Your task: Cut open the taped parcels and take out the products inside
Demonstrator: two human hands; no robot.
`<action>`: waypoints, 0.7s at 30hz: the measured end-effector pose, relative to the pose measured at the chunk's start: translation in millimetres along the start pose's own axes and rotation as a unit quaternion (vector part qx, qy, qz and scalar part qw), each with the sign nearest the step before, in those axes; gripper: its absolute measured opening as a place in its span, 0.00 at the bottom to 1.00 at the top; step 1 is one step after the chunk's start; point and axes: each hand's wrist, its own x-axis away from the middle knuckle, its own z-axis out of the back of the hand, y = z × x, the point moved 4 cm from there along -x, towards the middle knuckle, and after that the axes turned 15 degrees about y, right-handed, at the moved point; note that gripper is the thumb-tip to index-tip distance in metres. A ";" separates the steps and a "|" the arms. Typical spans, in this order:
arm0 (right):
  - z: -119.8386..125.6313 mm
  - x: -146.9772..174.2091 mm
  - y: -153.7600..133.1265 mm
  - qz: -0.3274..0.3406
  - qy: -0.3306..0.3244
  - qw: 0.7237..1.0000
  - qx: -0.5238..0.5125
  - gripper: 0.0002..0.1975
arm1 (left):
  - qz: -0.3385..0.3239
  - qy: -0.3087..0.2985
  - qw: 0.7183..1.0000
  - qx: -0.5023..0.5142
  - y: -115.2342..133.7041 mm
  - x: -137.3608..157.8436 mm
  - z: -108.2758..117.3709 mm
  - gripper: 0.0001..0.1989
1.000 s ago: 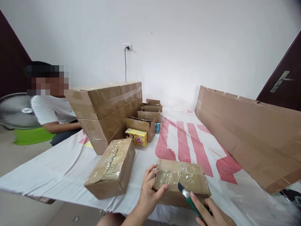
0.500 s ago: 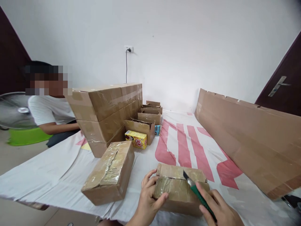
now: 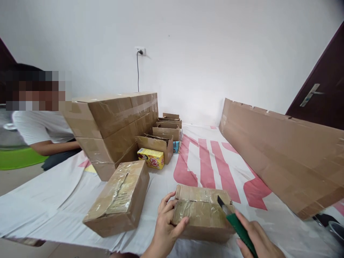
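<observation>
A small taped cardboard box (image 3: 204, 215) lies on the cloth in front of me, a dark slit along part of its top seam. My left hand (image 3: 168, 225) clasps its left end, thumb on the near top edge and fingers round the far side. In my right hand (image 3: 258, 234) is a green utility knife (image 3: 239, 227), its dark blade pointing up and left over the right part of the box's top. I cannot tell whether the blade touches the tape. To the left sits a second taped box (image 3: 118, 199) with a split seam.
Stacked cartons (image 3: 113, 125) form a wall at left, with a person in a white shirt (image 3: 40, 129) behind. Beside them stand a yellow packet box (image 3: 151, 158), open cartons (image 3: 166, 132) and a blue packet (image 3: 176, 147). A long cardboard panel (image 3: 279, 154) borders the right.
The knife has moved right along the top of the box, toward its right end. My left hand keeps its hold. The whole view has shifted slightly.
</observation>
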 end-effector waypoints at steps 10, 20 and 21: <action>-42.9 -60.0 -71.0 0.012 -0.008 1.000 -0.027 0.08 | -0.002 0.011 1.000 0.015 1.1 -1.2 -1.8 0.11; -57.0 -73.7 -72.1 0.018 -0.052 0.997 0.045 0.15 | 0.001 -0.003 1.000 0.003 0.8 -2.2 -1.9 0.11; -55.9 -74.1 -68.7 0.014 -0.048 0.998 0.044 0.15 | 0.000 -0.004 1.000 -0.001 0.9 -2.4 -2.1 0.12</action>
